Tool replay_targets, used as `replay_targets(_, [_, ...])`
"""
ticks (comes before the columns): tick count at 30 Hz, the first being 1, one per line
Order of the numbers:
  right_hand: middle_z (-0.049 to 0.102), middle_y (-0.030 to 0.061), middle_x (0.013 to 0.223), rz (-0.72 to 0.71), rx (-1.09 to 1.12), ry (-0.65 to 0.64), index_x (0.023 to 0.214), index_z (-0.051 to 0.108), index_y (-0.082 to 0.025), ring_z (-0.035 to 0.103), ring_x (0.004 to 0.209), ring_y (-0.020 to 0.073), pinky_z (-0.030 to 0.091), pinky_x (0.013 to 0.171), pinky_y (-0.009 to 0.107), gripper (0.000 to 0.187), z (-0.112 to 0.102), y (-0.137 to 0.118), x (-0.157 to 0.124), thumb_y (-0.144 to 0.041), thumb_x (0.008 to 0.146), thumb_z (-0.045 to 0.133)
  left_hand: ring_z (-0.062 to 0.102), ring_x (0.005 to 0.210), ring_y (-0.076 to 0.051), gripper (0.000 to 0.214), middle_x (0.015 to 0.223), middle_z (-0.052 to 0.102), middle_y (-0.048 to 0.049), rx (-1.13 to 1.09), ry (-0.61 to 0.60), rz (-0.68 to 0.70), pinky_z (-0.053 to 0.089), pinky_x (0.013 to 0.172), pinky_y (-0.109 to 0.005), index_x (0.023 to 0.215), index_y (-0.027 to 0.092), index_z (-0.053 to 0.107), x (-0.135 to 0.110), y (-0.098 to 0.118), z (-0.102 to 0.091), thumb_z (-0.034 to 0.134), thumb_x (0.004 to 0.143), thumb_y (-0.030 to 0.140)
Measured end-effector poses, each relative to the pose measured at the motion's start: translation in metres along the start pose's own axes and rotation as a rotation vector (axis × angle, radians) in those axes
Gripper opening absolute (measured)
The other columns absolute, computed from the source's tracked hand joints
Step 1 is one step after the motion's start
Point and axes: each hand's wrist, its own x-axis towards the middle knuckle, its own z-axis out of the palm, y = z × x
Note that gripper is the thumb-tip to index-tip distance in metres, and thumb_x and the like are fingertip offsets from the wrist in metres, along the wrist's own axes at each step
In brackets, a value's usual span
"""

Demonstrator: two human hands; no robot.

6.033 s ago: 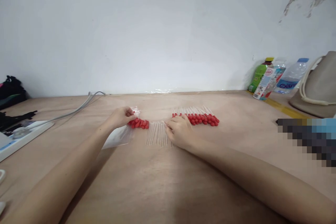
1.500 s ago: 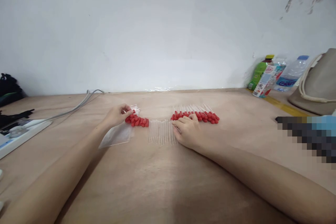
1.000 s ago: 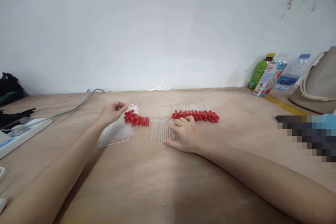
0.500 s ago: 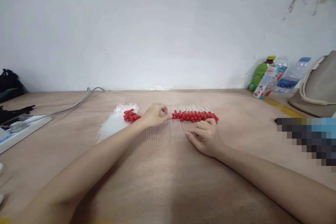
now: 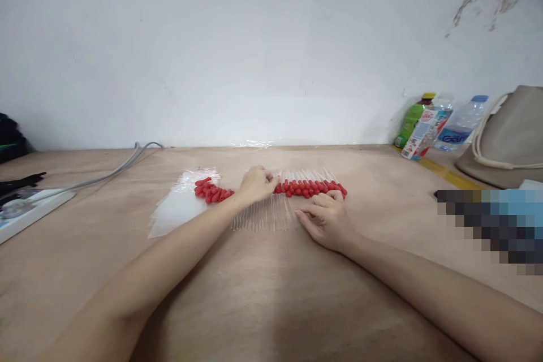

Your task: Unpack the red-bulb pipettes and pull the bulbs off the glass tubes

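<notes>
A row of clear glass tubes point(image 5: 265, 216) lies on the wooden table point(image 5: 271, 305). My left hand point(image 5: 257, 184) reaches across to the far end of these tubes, fingers pinched together on something I cannot make out. To its left sits a small heap of red rubber bulbs point(image 5: 210, 192) beside a clear plastic bag point(image 5: 176, 210). A row of droppers with red bulbs point(image 5: 311, 186) lies to the right. My right hand point(image 5: 324, 218) rests by the tubes' right side, fingers curled, just in front of the droppers.
A grey cable point(image 5: 114, 169) runs to a white power strip point(image 5: 29, 212) at the left. Drink bottles point(image 5: 428, 124) stand by the wall at the right, next to a beige bag point(image 5: 507, 138). A blurred blue patch point(image 5: 487, 223) covers the right edge.
My left hand left the heap of loose bulbs and crossed right to the far end of the clear tubes. My right hand slid right, off the tubes, toward the droppers.
</notes>
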Motion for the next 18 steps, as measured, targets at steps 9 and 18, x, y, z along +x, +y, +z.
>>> replay_targets(9, [0.050, 0.0131, 0.121, -0.013, -0.065, 0.023, 0.124, 0.047, -0.014, 0.046, 0.111, 0.0242, 0.035, 0.092, 0.039, 0.048, 0.005, -0.001, 0.005, -0.033, 0.080, 0.052, 0.050, 0.087, -0.019, 0.015, 0.087, 0.055, -0.0056, -0.001, 0.193, 0.379, 0.040, 0.080, -0.035, 0.077, 0.017, 0.060, -0.081, -0.031, -0.038, 0.051, 0.081, 0.028])
replay_targets(18, [0.053, 0.0085, 0.125, -0.208, -0.113, -0.178, 0.121, 0.051, -0.019, 0.041, 0.122, 0.0231, 0.020, 0.104, 0.048, 0.040, 0.002, -0.010, 0.009, -0.039, 0.087, 0.044, 0.051, 0.081, -0.017, 0.008, 0.088, 0.060, -0.0045, 0.030, 0.329, 0.549, 0.040, 0.076, -0.035, 0.082, 0.018, 0.059, -0.105, -0.037, -0.028, 0.061, 0.075, 0.022])
